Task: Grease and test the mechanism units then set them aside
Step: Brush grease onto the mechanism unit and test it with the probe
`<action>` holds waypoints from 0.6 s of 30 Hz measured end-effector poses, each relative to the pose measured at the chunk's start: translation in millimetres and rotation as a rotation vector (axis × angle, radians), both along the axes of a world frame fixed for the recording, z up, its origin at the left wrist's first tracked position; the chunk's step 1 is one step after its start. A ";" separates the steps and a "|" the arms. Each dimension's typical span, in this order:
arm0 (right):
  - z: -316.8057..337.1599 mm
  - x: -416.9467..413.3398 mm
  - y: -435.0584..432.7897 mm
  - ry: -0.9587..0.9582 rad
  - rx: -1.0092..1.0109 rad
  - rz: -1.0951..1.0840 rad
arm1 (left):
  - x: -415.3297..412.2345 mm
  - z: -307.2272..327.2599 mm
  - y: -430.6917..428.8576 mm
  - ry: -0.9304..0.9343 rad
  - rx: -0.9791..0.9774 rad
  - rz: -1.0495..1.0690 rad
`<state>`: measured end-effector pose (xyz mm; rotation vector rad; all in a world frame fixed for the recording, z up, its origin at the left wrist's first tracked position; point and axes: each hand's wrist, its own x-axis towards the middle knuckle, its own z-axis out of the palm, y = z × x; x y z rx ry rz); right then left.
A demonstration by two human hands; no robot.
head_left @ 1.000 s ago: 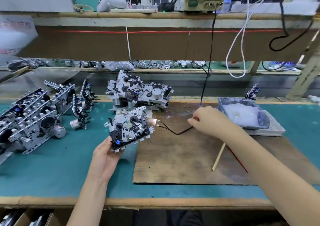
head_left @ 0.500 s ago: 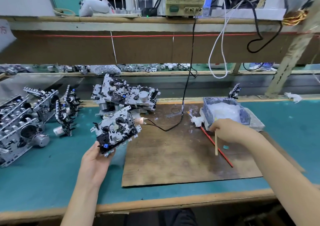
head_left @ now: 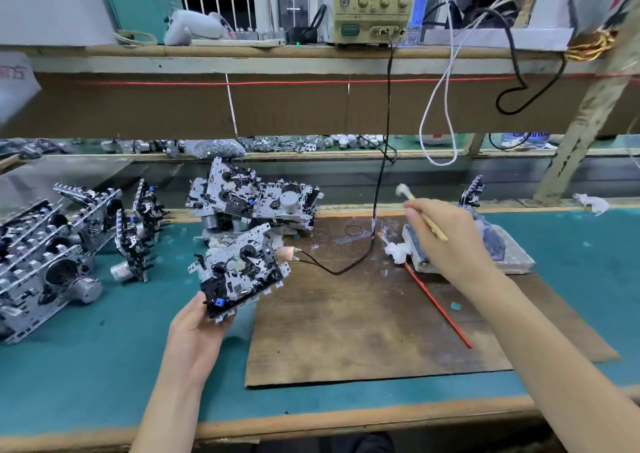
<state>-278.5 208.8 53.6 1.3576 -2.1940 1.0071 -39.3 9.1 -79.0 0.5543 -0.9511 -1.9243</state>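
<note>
My left hand (head_left: pixel 197 331) grips a metal mechanism unit (head_left: pixel 239 272) by its near edge, tilted face up above the green bench. My right hand (head_left: pixel 446 241) holds a thin wooden stick (head_left: pixel 424 217) with a white blob of grease on its far tip, raised in front of the grease tray (head_left: pixel 512 256). The black test lead (head_left: pixel 332 270) lies on the brown board, its clips just right of the held unit. A heap of units (head_left: pixel 252 199) lies behind the held one. More units (head_left: pixel 45 255) stand in rows at the left.
A worn brown board (head_left: pixel 363 321) covers the bench centre, with a red stick (head_left: pixel 438 308) lying on it. A power supply (head_left: pixel 374 2) sits on the upper shelf, its black cable hanging down to the board. White wire loops hang at right. One small unit (head_left: pixel 472 191) stands behind the tray.
My right hand left the test lead, went to the grease tray, took the wooden stick and has now lifted it with grease on its tip. The left hand keeps the unit.
</note>
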 end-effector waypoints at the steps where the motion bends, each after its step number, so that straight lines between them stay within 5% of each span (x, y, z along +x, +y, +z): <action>1: 4.9 9.6 -2.9 -0.023 -0.075 0.110 | 0.1 0.4 0.2 -0.004 -0.001 0.001; 9: 0.7 52.3 -47.1 -0.176 -0.078 0.456 | 2.3 8.6 7.6 -0.001 -0.026 -0.019; 18: -28.5 63.9 -88.8 -0.187 0.059 0.447 | 4.5 11.6 9.3 -0.001 -0.019 -0.010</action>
